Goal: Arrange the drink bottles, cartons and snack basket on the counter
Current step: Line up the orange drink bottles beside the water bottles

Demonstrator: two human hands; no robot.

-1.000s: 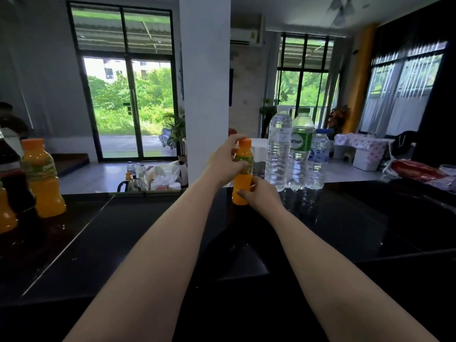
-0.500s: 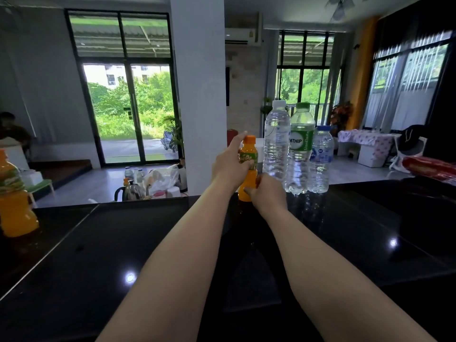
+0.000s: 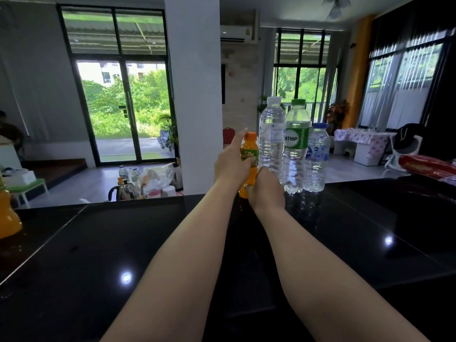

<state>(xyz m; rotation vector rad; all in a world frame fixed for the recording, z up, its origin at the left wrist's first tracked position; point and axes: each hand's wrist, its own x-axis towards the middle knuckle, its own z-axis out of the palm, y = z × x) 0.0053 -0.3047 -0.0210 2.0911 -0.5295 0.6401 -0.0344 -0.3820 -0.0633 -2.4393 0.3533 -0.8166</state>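
Note:
A small orange juice bottle (image 3: 250,154) with an orange cap stands upright at the far edge of the black counter (image 3: 123,243). My left hand (image 3: 230,164) grips its upper body, index finger raised beside the cap. My right hand (image 3: 265,187) grips its base. Right beside it stand three clear water bottles: a tall white-capped one (image 3: 271,137), a green-capped one (image 3: 297,144) and a shorter blue-capped one (image 3: 317,156). No carton or snack basket is in view.
Another orange juice bottle (image 3: 7,215) stands at the counter's far left edge. A red packet (image 3: 427,166) lies at the far right. Beyond the counter, lower down, are a kettle (image 3: 123,191) and bags; a white pillar (image 3: 193,95) rises behind.
Both hands have carried the small orange bottle a little farther and to the right, closer to the water bottles. My view has turned right, so the left orange bottle has slid toward the frame edge.

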